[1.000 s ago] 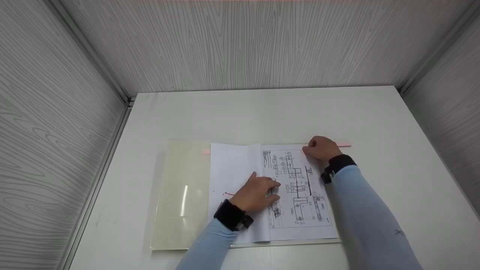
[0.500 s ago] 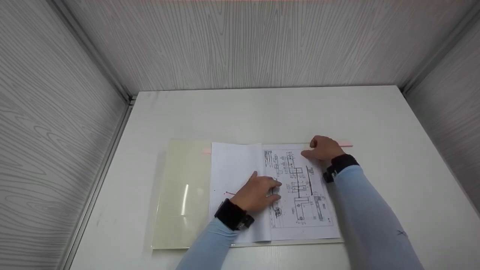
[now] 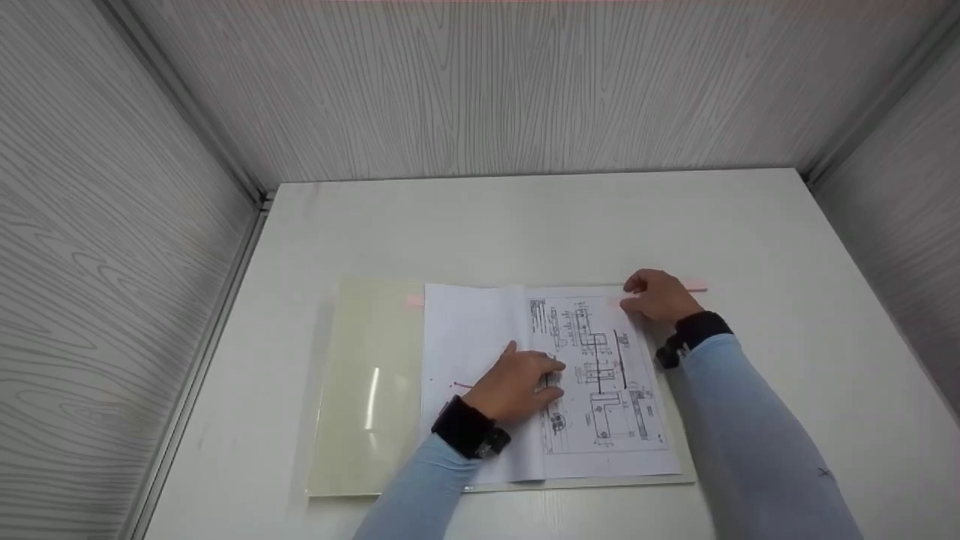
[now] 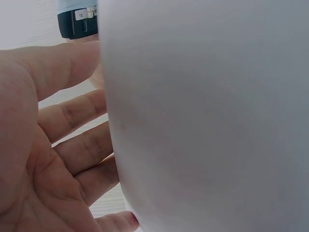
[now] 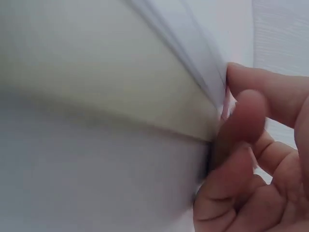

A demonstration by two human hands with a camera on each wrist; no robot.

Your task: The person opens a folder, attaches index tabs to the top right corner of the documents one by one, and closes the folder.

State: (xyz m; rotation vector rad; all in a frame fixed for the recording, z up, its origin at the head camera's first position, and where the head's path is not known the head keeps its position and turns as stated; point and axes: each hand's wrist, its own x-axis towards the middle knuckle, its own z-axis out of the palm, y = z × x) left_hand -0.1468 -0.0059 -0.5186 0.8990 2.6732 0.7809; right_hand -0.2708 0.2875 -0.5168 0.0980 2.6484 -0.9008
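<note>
A cream, glossy folder (image 3: 352,442) lies spread on the table, with white paper sheets on top. The right sheet (image 3: 645,420) carries black line drawings; the left sheet (image 3: 465,322) is mostly blank with a small red mark. My left hand (image 3: 514,384) rests across the meeting of the sheets, fingers spread. In the left wrist view, curving white paper hides its fingertips. At the upper right corner my right hand (image 3: 660,296) has curled fingers about the edge of the folder (image 5: 145,106). The exact contact is partly hidden.
A pink strip (image 3: 696,286) sticks out beyond my right hand, and a pink tab (image 3: 415,300) shows left of the paper. The white table (image 3: 525,232) is bounded by wood-grain panels (image 3: 480,90) at the back and sides.
My right hand has shifted slightly right, and the folder's lower right edge now shows farther beyond the drawing sheet. My left hand stays on the paper.
</note>
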